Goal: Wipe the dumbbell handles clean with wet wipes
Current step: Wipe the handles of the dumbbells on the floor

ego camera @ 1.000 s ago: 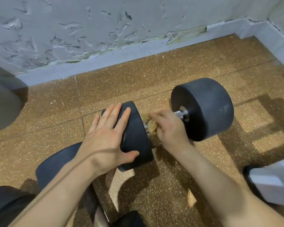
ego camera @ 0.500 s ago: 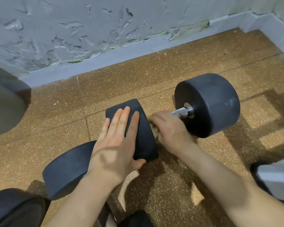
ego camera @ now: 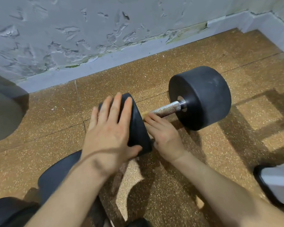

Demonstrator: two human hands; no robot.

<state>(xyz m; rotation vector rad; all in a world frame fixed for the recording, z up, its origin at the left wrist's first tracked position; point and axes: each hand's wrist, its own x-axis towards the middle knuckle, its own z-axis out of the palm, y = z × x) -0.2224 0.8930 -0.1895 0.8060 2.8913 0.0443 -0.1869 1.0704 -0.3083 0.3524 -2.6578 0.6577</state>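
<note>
A black dumbbell [ego camera: 199,97] lies on its side on a speckled brown floor [ego camera: 203,54], close to a rough grey wall [ego camera: 88,30]. The person's left hand [ego camera: 108,135] rests flat on the nearer weight head [ego camera: 138,128], fingers straight and spread over its rounded side. The right hand [ego camera: 164,133] is just beside that head, fingers curled over the near end of the metal handle [ego camera: 168,108], pressing a yellowish wet wipe [ego camera: 144,114] against it. Only a small edge of the wipe shows past the fingertips. The rest of the knurled handle is bare, running up and right to the far weight head. Another dark weight [ego camera: 56,174] sits under the left forearm.
</note>
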